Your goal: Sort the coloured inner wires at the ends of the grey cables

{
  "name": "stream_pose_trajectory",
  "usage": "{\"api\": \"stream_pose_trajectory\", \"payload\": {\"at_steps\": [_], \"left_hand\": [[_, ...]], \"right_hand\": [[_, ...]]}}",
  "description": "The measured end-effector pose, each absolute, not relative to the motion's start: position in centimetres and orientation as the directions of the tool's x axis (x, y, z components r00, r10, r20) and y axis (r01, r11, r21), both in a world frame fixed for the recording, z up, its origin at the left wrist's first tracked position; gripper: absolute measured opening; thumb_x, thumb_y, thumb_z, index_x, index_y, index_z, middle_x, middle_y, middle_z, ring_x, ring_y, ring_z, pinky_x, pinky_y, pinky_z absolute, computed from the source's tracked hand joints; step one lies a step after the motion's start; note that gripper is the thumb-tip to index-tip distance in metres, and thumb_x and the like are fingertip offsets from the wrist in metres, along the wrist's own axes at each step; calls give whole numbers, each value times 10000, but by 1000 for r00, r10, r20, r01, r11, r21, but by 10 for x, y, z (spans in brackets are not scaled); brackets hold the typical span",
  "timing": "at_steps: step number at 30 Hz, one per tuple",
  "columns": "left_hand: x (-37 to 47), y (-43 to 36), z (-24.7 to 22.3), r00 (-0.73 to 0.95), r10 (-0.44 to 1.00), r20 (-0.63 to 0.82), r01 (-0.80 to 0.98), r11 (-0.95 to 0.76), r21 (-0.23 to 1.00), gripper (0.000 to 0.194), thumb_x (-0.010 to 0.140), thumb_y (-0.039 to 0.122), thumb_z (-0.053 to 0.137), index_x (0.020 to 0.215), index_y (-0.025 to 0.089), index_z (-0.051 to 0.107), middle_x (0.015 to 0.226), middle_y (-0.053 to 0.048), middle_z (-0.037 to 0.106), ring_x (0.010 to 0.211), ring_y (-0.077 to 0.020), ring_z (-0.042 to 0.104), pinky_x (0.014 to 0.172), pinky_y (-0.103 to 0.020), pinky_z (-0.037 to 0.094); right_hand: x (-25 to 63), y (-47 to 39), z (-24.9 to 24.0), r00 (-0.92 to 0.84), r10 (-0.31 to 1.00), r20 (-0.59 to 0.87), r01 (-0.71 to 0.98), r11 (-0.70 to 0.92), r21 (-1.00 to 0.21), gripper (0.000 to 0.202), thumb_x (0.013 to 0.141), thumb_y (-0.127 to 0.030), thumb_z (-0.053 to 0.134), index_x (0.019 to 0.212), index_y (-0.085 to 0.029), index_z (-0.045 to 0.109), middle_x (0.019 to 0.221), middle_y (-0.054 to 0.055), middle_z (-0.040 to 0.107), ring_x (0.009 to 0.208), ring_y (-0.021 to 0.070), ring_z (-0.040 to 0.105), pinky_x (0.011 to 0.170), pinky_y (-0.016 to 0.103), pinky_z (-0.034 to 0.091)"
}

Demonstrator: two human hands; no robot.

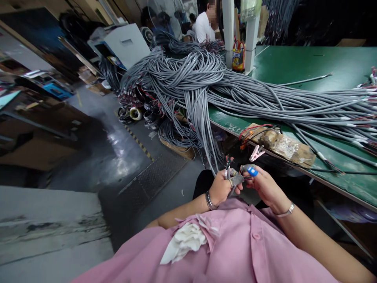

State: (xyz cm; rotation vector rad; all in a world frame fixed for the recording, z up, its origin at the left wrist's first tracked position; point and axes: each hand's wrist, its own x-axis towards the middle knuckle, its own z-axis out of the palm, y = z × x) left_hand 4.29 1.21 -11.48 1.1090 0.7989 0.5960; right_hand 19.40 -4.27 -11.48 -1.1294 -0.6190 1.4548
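Grip of the left hand (pixel 222 188) is curled around a gray cable (pixel 226 175); just beside it, the right hand (pixel 266 188) has thumb and finger pinched at thin wires (pixel 246 178) between the two. Beyond the right hand, a pink clip (pixel 257 153) is by the green desk (pixel 294 65); farther out lie heaped gray cables (pixel 188 70).

A green table (pixel 288 65) spans the right side of the frame. Grey cables (pixel 253 92) lie heaped along it, drooping over its edge near centre; a tape-covered block (pixel 302 154) lies along the near edge, right of centre.
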Motion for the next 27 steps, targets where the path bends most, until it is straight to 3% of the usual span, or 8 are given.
{"api": "stream_pose_trajectory", "payload": {"at_steps": [3,6,17,23,27], "left_hand": [[44,10,-117,608,751,-256,-32,345,938,354,722,432,696,603,118,585,527,-28,607,396,-89,525,407,-196,334],[43,8,-118,597,759,-259,-36,349,937,367,732,446,686,603,115,592,513,-29,601,401,-93,529,407,-194,334],[46,5,-117,526,819,-228,-97,324,941,350,759,429,673,612,124,585,505,-27,606,382,-80,502,376,-185,268],[44,1,-112,602,742,-294,29,348,937,357,740,438,686,598,126,585,484,-24,593,375,-77,484,389,-190,284],[43,-2,-111,631,701,-331,74,370,926,345,711,435,715,621,127,590,520,-24,611,388,-80,503,400,-189,318]], "right_hand": [[188,-42,-109,27,972,-234,-344,-210,-915,243,800,-407,668,844,-177,602,600,3,620,540,120,544,519,246,331],[184,-41,-107,20,973,-230,-376,-206,-904,235,812,-402,655,797,-180,582,561,3,625,510,121,544,520,252,325],[180,-45,-113,208,951,-229,-380,-137,-915,238,780,-370,699,699,-185,572,520,-26,588,474,93,485,521,249,325],[179,-42,-114,153,955,-255,-409,-174,-896,254,782,-404,678,721,-197,544,514,-25,569,434,115,491,470,252,315],[188,-36,-122,353,900,-256,-377,-114,-919,259,750,-380,712,684,-191,547,539,-53,495,457,80,412,475,234,316]]}}
